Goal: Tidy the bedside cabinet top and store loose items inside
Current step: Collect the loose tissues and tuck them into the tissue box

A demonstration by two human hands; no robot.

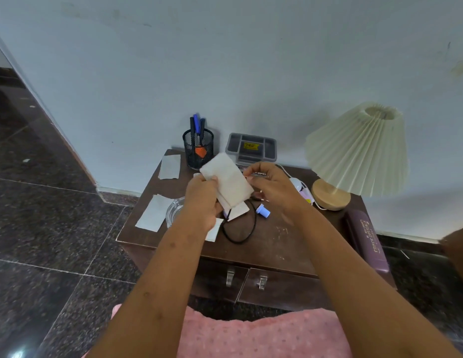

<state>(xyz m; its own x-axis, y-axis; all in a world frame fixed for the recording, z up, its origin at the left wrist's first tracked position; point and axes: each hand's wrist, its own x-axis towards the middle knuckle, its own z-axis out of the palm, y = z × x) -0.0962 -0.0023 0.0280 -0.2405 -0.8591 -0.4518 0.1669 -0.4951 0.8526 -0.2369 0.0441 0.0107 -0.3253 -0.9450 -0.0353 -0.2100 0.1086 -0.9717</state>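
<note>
Bare forearms (158,267); pink garment (264,334) w/ dots

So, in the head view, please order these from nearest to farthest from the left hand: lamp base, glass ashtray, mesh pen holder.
1. The glass ashtray, just left of the left hand, near the front-left of the cabinet.
2. The mesh pen holder, behind the hand, at the wall.
3. The lamp base, far off on the right side.

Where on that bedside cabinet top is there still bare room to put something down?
The widest bare wood lies at the front right, between the black cable loop and the purple glasses case. A narrow strip shows at the left between two paper slips. The middle and back are crowded: mesh pen holder, grey organiser box, lamp.
</note>
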